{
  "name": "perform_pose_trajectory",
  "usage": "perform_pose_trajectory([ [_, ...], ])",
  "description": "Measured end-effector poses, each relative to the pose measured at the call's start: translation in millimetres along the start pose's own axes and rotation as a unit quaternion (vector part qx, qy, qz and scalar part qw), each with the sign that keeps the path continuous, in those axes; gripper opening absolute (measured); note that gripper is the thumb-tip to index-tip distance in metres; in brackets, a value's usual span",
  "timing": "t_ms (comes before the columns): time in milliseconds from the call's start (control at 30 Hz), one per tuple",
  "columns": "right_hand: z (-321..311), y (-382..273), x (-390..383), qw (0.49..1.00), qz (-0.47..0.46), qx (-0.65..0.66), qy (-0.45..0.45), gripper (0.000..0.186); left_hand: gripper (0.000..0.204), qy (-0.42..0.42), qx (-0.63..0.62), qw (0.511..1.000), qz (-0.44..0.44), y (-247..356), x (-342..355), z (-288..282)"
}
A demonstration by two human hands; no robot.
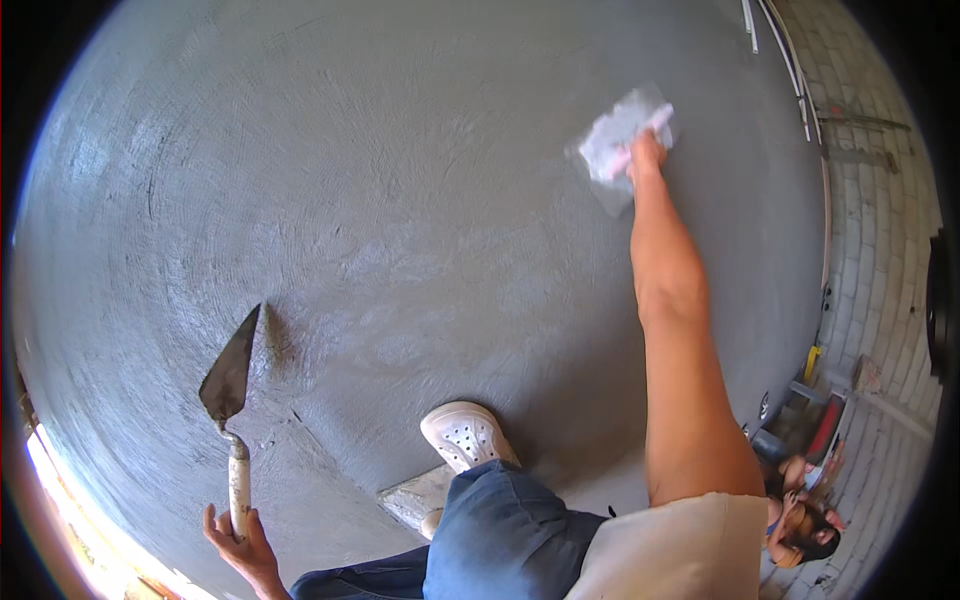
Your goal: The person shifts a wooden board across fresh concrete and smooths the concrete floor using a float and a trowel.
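Observation:
My left hand (pixel 246 552), at the lower left, is closed around the pale, smeared handle of a pointed trowel (pixel 230 378). The trowel's dark metal blade points up and away, over smooth grey wet cement (pixel 400 200). Far out to the right, my right arm is stretched forward. There my right hand (pixel 648 152) grips the pinkish-white handle of a hand float (pixel 612 140), whose pale, cement-smeared plate lies on the cement surface and is blurred by motion. Curved sweep marks and shiny patches cover the cement.
My foot in a white clog (pixel 465 432) is beside a flat grey board (pixel 415 498). A block wall (pixel 870 230) runs along the right, with thin pipes (pixel 790 60) at its upper part. Another person (pixel 805 530) is at the lower right, near a red object (pixel 824 430).

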State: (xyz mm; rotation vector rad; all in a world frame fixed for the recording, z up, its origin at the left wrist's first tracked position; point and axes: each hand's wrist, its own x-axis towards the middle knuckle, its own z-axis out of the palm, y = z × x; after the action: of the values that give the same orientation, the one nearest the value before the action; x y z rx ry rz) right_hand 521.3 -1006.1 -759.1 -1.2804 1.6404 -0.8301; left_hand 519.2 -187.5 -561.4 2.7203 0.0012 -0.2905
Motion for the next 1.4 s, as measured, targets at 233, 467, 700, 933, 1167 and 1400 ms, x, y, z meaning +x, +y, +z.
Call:
perform_pose_trajectory([
  [233, 14.7, 26.3, -29.8, 0.879, -0.285, -0.294, -0.244, 0.045, 0.061, 0.012, -0.017, 1.0, 0.018, 21.7, 17.9, 5.1],
  [467, 39.4, -35.9, 22.8, 0.979, -0.108, -0.151, -0.088, 0.04, 0.066, 0.026, -0.027, 0.998, 0.045, 39.3, 7.7, 12.8],
  [700, -34.9, 61.2, -63.6, 0.865, -0.284, -0.297, -0.287, 0.039, 0.065, 0.017, 0.002, 0.998, 0.062, 21.8, -2.5, -2.7],
  [933, 44.7, -18.6, 13.9, 0.985, -0.096, -0.117, -0.089, 0.043, 0.064, 0.025, -0.035, 0.999, 0.013, 20.6, -10.3, 5.5],
  [1167, 80.6, 8.6, -227.5, 0.771, -0.239, -0.341, -0.481, 0.04, 0.062, 0.043, -0.071, 0.996, 0.023, 18.6, -0.9, -4.0],
  [1400, -143.0, 100.2, -142.8, 0.79, -0.302, -0.297, -0.443, 0.036, 0.064, 0.022, -0.06, 0.995, 0.072, 19.2, -15.9, 1.1],
])
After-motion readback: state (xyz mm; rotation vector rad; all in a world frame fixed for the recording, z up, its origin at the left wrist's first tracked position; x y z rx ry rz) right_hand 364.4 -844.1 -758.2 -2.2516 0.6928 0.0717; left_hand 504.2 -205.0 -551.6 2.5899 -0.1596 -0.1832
